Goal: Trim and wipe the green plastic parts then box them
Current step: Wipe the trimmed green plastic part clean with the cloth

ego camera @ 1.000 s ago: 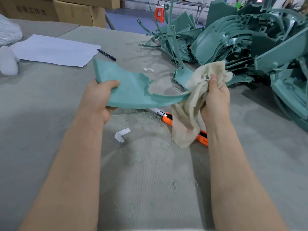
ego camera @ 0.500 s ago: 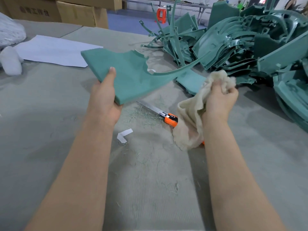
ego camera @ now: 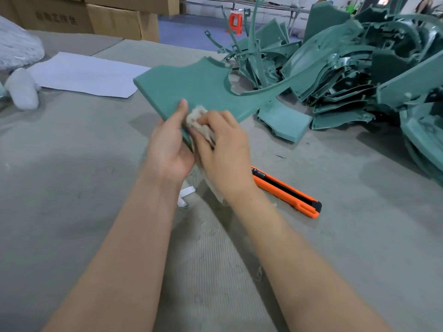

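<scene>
A flat green plastic part [ego camera: 191,89] with a curved cut-out and a long thin arm is held tilted above the table. My left hand [ego camera: 169,149] grips its near corner, thumb on the top face. My right hand [ego camera: 223,152] is closed on a beige cloth [ego camera: 199,121] and presses it against the part's near edge, right beside my left thumb. Most of the cloth is hidden under my right hand; a strip hangs below the wrist. An orange utility knife [ego camera: 287,191] lies on the table just right of my right wrist.
A big heap of green plastic parts [ego camera: 347,68] fills the back right. One flat green piece [ego camera: 284,121] lies in front of it. White paper [ego camera: 84,74] and white bags [ego camera: 21,88] lie at the far left. Cardboard boxes [ego camera: 115,19] stand behind the grey table [ego camera: 72,176].
My right hand has come left with the cloth, from beside the part onto its near edge next to my left hand. The part has swung round and the knife is uncovered.
</scene>
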The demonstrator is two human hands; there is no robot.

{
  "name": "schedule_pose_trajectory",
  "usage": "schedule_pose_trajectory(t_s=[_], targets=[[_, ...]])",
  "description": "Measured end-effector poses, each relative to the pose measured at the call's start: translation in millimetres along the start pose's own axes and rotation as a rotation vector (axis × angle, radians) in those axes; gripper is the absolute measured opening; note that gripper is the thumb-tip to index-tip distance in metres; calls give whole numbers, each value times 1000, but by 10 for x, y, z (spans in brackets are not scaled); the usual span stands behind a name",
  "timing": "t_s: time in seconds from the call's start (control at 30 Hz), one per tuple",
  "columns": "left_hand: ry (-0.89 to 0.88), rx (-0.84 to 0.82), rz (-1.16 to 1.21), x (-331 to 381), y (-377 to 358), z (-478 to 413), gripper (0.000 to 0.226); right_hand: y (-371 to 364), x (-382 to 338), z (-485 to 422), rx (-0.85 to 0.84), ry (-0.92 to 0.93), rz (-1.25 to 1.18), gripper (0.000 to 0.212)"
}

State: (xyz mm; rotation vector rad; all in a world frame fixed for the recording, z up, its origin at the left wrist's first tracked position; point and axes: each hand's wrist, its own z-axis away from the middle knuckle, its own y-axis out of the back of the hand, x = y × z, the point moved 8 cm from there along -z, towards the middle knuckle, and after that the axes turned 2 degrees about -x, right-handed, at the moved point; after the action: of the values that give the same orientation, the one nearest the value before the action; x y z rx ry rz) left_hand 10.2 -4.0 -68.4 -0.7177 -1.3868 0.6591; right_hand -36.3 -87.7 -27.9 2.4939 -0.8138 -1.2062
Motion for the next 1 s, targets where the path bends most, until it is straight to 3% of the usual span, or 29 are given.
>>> schedule_pose_trajectory(t_s=[0.1,0.2,0.37,0.47,0.6,0.77,0.9,1.0], targets=[[-7,-15,-24,-46,-61,37,31,302,287,-96,159,-121,53,12],[12,-11,-78,-145,-110,58,29,423,486,-83,206,-226,83,12],[13,1,69,-89,-71,15,28,-23,35,57,-55,19,-17,8],[28,-42,92,-86,-89,20,28,21,22,0,-8,42,24,10],[68,-55,11,-175,-114,58,26,447,406,-93,218,-108,55,14],[125,38,-16,-240,11,16,15,733,802,-84,322,-302,142,9],[88,97,8,-122,153,-34,13,1007,1041,-2,476,-529,-55,10],[66,110,68,-119,140,-52,20,837,973,-2,419,-575,-310,14]])
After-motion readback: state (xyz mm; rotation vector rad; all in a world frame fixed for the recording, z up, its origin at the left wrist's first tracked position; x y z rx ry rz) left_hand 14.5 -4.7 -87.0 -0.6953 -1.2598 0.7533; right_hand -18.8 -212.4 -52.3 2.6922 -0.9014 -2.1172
